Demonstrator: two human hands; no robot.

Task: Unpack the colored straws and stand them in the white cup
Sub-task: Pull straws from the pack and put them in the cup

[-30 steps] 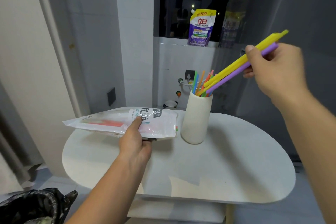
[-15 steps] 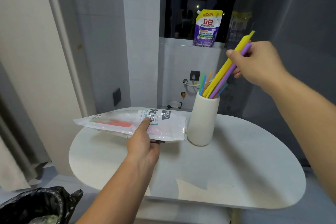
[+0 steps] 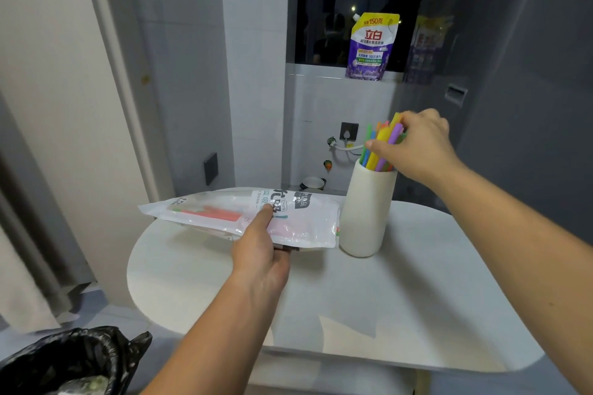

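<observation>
A tall white cup point(image 3: 365, 212) stands on the white oval table point(image 3: 385, 298) and holds several colored straws point(image 3: 380, 147). My right hand point(image 3: 417, 147) is at the cup's mouth, its thumb and fingers pinching the yellow and purple straws, which sit deep in the cup. To the left of the cup my left hand point(image 3: 261, 253) grips the white plastic straw package point(image 3: 244, 215) just above the table, thumb on top. Red and orange straws show through the package's film near its left end.
A purple detergent pouch point(image 3: 372, 46) stands on the window ledge behind the cup. A dark grey fridge point(image 3: 513, 74) rises at the right. A bin lined with a black bag point(image 3: 73, 362) sits at the lower left. A small bowl point(image 3: 313, 183) lies behind the table.
My right hand has come down and left, sliding the yellow and purple straws from a steep slant into the cup. My left hand still holds the package in place.
</observation>
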